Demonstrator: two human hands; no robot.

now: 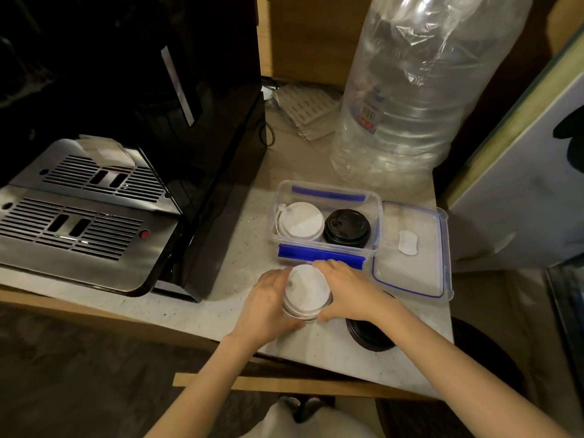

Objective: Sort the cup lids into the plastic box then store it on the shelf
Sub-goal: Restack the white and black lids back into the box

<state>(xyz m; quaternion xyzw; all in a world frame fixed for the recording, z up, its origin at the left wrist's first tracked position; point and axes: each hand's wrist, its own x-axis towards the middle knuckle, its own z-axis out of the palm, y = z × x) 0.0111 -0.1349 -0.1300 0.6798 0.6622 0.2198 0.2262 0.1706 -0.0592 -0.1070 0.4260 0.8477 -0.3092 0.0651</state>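
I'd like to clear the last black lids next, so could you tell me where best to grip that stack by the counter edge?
Grip the black lid stack by its outer rim, fingers on opposite sides, coming from above. It lies flat near the counter's front edge, partly under the right hand's wrist, so probably only the rim offers purchase.

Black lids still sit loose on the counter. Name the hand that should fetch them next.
Right. The black lids lie directly beneath the right hand, while the left hand sits across the white lid stack both hands hold, and could likely steady it alone.

Dim room, pale speckled counter (221, 308) over dark floor (79, 374).
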